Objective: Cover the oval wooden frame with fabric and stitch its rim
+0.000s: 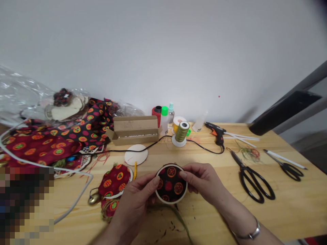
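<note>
Table [288, 207], pale wood grain, against plain pale wall [163, 51]; black patterned disc [168, 186] above its middle, toward near edge.
Pinching the disc's pale rim from either side: left hand [139, 194], right hand [204, 177], thumbs on its face. On the table below: small dark flecks [164, 233]. At left end: heaped patterned fabric [95, 124], clear plastic [17, 90]. Along back edge: open cardboard box [135, 137], green-capped bottle [164, 125], olive thread spool [182, 133], glue gun [218, 132]. Toward right edge: large black-handled scissors [245, 168], smaller scissors [284, 165]. At back right corner: black cylinder [283, 110].
</note>
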A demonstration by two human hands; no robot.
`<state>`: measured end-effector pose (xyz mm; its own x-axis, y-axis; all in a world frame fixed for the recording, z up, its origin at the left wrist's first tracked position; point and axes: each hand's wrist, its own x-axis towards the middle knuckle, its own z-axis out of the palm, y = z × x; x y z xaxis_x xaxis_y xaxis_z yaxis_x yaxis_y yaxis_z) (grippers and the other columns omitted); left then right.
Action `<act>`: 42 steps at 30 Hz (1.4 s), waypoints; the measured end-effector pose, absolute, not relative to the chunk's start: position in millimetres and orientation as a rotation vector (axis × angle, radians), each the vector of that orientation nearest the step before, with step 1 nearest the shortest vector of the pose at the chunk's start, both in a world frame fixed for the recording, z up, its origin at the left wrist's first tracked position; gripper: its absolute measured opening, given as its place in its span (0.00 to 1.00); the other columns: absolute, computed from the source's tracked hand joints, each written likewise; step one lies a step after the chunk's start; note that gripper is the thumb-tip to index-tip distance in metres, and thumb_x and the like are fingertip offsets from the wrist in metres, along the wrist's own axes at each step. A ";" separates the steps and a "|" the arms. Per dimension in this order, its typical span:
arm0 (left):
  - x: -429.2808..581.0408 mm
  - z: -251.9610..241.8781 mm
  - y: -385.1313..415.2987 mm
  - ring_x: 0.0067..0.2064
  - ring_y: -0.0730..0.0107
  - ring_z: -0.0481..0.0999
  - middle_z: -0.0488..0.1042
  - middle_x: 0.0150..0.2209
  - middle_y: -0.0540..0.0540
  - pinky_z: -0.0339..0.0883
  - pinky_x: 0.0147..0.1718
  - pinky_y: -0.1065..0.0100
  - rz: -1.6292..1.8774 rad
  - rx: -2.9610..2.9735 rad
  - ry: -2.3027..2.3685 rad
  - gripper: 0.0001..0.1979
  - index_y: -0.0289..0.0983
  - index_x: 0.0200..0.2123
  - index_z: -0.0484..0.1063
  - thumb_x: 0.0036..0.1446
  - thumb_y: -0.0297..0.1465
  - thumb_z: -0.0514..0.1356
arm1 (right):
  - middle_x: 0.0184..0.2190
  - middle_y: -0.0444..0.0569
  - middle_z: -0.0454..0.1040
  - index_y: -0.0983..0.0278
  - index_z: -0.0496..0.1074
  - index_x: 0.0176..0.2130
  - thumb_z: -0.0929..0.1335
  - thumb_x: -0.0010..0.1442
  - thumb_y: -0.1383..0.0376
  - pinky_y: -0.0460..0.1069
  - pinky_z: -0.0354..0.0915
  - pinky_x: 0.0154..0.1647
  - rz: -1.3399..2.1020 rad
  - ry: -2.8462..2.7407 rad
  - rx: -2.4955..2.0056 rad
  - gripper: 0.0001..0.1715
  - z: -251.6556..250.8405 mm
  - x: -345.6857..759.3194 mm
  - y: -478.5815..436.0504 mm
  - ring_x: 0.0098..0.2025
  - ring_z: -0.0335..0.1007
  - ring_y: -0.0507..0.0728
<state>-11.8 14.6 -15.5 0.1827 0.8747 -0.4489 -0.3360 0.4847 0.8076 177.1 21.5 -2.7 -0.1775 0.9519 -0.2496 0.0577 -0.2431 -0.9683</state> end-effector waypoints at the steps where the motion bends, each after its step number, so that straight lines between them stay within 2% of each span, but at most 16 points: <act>1: -12.1 -16.2 14.4 0.23 0.75 0.68 0.77 0.25 0.45 0.58 0.20 0.76 0.929 0.631 1.064 0.16 0.34 0.36 0.79 0.42 0.36 0.67 | 0.17 0.41 0.65 0.69 0.75 0.31 0.70 0.50 0.53 0.42 0.51 0.15 1.513 -1.245 -1.330 0.20 -3.0 177.4 21.5 0.17 0.55 0.45; 11: -15.7 -18.8 11.3 0.22 0.79 0.63 0.73 0.21 0.49 0.54 0.20 0.77 0.915 0.696 1.060 0.11 0.34 0.32 0.79 0.45 0.35 0.66 | 0.18 0.40 0.64 0.68 0.71 0.27 0.70 0.51 0.54 0.41 0.53 0.17 1.527 -1.257 -1.308 0.18 -7.2 177.9 19.1 0.18 0.56 0.45; 19: -13.2 -22.2 13.7 0.20 0.82 0.59 0.74 0.22 0.51 0.52 0.18 0.79 0.947 0.739 1.113 0.13 0.36 0.37 0.79 0.47 0.35 0.65 | 0.18 0.41 0.64 0.68 0.71 0.27 0.69 0.51 0.54 0.42 0.53 0.18 1.506 -1.267 -1.335 0.18 -6.9 177.0 22.3 0.18 0.56 0.45; 22: -13.1 -24.0 13.7 0.21 0.81 0.63 0.76 0.24 0.50 0.55 0.18 0.80 0.941 0.734 1.120 0.14 0.37 0.38 0.78 0.47 0.35 0.65 | 0.17 0.40 0.63 0.69 0.70 0.26 0.70 0.50 0.54 0.41 0.51 0.17 1.506 -1.248 -1.349 0.18 -8.1 175.9 23.1 0.17 0.55 0.45; 24: -12.9 -24.1 13.9 0.24 0.77 0.70 0.79 0.27 0.49 0.62 0.22 0.79 0.938 0.694 1.109 0.14 0.38 0.39 0.78 0.46 0.34 0.65 | 0.17 0.40 0.63 0.69 0.70 0.26 0.70 0.50 0.54 0.41 0.51 0.17 1.498 -1.237 -1.351 0.18 -9.6 175.2 23.6 0.17 0.54 0.45; 27: -12.4 -22.6 14.7 0.32 0.67 0.76 0.80 0.31 0.48 0.70 0.33 0.71 0.939 0.619 1.072 0.14 0.39 0.38 0.78 0.45 0.34 0.66 | 0.16 0.40 0.63 0.69 0.71 0.26 0.70 0.50 0.54 0.41 0.51 0.17 1.489 -1.217 -1.353 0.18 -12.3 174.8 25.0 0.17 0.54 0.45; 30: -11.9 -21.2 16.6 0.38 0.62 0.77 0.80 0.35 0.46 0.71 0.39 0.66 0.938 0.594 1.036 0.14 0.40 0.38 0.78 0.45 0.34 0.66 | 0.15 0.40 0.63 0.69 0.71 0.25 0.70 0.49 0.55 0.41 0.50 0.16 1.478 -1.188 -1.358 0.18 -15.1 175.7 26.9 0.16 0.53 0.45; 33: -12.7 -21.7 18.7 0.42 0.59 0.76 0.80 0.39 0.45 0.69 0.43 0.64 0.939 0.634 1.017 0.16 0.39 0.40 0.77 0.45 0.34 0.66 | 0.15 0.40 0.63 0.69 0.71 0.25 0.70 0.50 0.55 0.41 0.49 0.16 1.469 -1.195 -1.355 0.18 -18.3 177.3 28.8 0.16 0.54 0.45; 42: -16.0 -21.4 19.8 0.44 0.62 0.75 0.80 0.39 0.47 0.67 0.44 0.67 0.921 0.802 1.110 0.14 0.40 0.40 0.77 0.47 0.34 0.64 | 0.14 0.40 0.63 0.69 0.72 0.25 0.70 0.48 0.55 0.41 0.49 0.15 1.481 -1.163 -1.387 0.18 -21.6 178.2 31.9 0.15 0.53 0.44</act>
<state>-16.0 19.8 -21.4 0.1757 0.9092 -0.3775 -0.2034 0.4087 0.8897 178.2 31.9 -21.6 -0.0987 0.9553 -0.2788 0.0438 -0.2757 -0.9602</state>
